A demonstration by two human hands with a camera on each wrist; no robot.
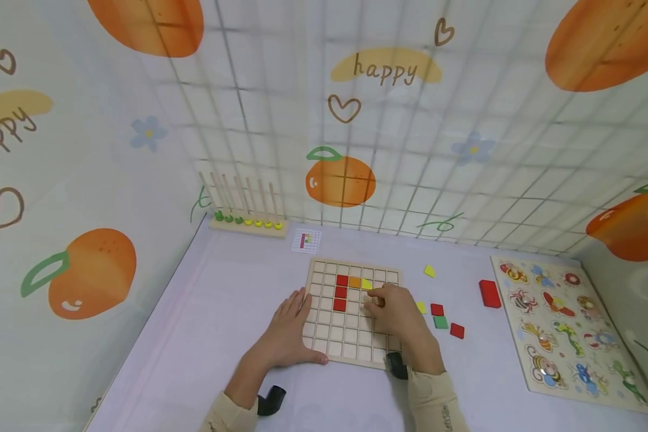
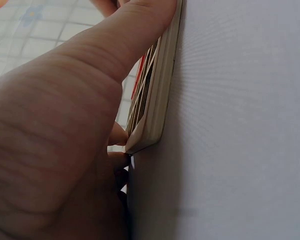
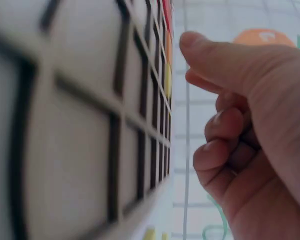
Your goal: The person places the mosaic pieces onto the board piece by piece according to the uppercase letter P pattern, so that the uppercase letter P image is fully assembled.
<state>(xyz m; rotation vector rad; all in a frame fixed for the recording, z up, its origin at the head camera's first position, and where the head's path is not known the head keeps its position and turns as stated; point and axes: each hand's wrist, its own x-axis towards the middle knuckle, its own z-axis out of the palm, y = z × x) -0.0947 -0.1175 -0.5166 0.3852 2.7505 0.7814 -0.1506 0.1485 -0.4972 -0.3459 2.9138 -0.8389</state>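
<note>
Flat yellow tile (image 1: pixel 366 284) is being framed by wooden grid board (image 1: pixel 336 333) at ten o'clock from nearer, curled, seemingly empty right hand (image 1: pixel 395 309); left hand (image 1: pixel 286 331) splayed.

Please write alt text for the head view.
A person's right grip hovers over a square, pale wooden grid board with three red square tiles, one orange square and one yellow tile; the left grip touches its left edge.

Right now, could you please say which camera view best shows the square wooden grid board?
The head view: nearly the whole board shows from above. The left wrist view catches mainly its edge and a corner; the right wrist view, a close, partly blurred section.
</note>
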